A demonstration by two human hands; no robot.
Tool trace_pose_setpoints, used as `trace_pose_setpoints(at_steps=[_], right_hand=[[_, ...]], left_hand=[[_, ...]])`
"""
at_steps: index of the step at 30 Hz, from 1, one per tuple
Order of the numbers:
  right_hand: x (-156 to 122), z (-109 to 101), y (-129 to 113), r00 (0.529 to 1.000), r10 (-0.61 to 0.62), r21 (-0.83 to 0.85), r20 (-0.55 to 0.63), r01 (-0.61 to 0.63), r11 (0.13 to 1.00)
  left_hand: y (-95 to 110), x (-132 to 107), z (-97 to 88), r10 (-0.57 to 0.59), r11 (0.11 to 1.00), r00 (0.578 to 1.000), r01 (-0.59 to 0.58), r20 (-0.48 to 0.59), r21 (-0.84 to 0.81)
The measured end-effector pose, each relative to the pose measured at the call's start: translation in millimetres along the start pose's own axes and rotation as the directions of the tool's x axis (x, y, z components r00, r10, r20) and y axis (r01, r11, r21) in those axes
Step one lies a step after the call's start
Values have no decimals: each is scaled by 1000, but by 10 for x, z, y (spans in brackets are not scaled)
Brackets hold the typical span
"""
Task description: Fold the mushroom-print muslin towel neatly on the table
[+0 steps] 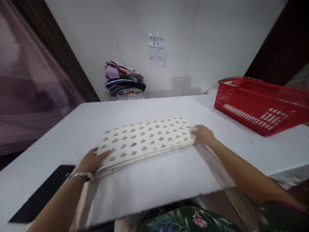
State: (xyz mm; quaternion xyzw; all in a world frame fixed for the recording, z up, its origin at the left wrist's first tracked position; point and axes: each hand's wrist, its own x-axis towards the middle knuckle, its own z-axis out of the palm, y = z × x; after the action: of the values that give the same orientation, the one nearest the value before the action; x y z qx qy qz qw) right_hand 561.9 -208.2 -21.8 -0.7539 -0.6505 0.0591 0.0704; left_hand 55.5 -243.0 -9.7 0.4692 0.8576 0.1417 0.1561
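A cream folded cloth (147, 137) with grey and a few coloured mushroom-like prints lies across the white table in several layers. My left hand (93, 160) grips its left end, thumb on top and the other fingers partly hidden at the edge. At the opposite end, my right hand (203, 133) pinches the near right corner, its fingertips partly out of sight. The cloth is a long, flat rectangle, slightly tilted up to the right in the view.
A red plastic basket (243, 106) stands on the right of the white table (169, 104). Stacked folded fabrics (125, 80) rise at the back by the wall. A dark flat panel (45, 191) lies near my left forearm. Paper notes (156, 40) hang on the wall.
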Motion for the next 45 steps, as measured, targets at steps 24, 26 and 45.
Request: trace_pose_setpoints(at_steps=[24, 26, 45], right_hand=[[-217, 282, -1514, 738, -664, 145, 117, 649, 747], [-25, 325, -1729, 735, -669, 115, 106, 660, 743], [693, 827, -1965, 809, -577, -27, 112, 583, 812]], left_hand=[[115, -386, 235, 493, 860, 852, -445, -180, 249], [162, -327, 311, 524, 832, 843, -477, -119, 281], [462, 7, 277, 465, 853, 882, -470, 79, 228]])
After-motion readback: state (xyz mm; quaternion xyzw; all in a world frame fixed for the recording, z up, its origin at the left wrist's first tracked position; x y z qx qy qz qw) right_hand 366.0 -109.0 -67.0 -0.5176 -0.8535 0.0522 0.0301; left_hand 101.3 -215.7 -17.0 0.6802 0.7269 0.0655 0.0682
